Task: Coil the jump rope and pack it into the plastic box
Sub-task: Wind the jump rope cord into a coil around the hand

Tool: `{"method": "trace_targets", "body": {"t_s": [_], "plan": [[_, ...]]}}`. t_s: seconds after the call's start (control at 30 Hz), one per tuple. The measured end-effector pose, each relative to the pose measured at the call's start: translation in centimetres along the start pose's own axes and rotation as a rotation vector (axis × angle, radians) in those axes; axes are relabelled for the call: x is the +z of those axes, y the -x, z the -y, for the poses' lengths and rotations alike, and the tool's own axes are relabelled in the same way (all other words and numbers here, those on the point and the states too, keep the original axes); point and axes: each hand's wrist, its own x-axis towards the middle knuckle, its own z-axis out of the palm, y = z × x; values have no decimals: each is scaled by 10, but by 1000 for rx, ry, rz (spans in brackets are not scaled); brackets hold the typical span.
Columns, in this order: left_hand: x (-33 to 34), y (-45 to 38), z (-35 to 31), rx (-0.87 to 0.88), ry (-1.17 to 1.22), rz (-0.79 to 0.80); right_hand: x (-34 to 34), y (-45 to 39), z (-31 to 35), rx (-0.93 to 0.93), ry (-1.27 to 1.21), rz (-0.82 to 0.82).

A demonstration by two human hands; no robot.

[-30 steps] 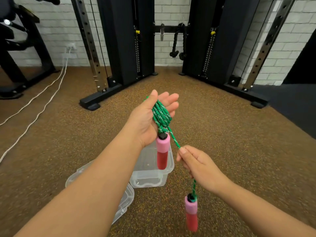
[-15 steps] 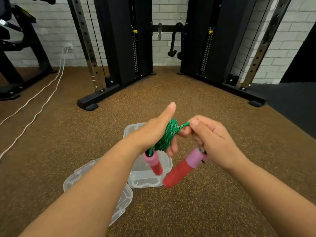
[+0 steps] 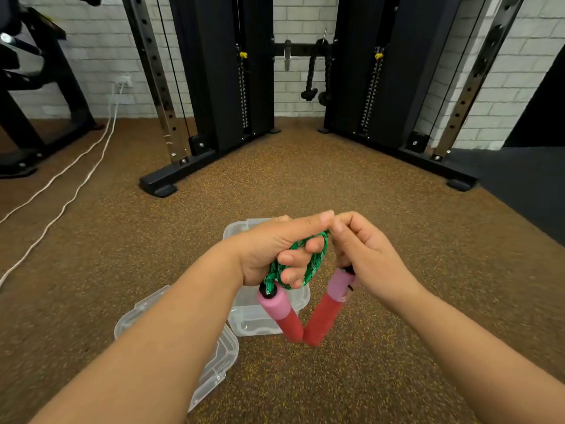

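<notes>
The rope [image 3: 308, 264] is coiled in the left hand [image 3: 275, 255], fingers clamped round it; the right hand [image 3: 367, 255] pinches its last end. Both handles [image 3: 282, 313] hang down, directly over the open box [image 3: 244, 316] on the floor.

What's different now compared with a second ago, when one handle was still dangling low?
The right hand has come up beside the left hand, bringing the dangling handle up next to the other handle. The left hand's fingers, open before, have closed around the green rope coil. The clear box and lid lie on the floor as before.
</notes>
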Motion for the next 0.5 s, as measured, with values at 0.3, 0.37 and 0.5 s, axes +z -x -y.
{"method": "trace_targets", "body": {"t_s": [0.3, 0.37, 0.5], "plan": [[-1, -5, 5, 73, 223, 40, 14, 9, -5, 129, -403, 249], [-5, -3, 6, 84, 251, 119, 10, 10, -6, 125, -367, 283], [-11, 1, 9, 49, 163, 248, -1, 11, -6, 141, -262, 339]]}}
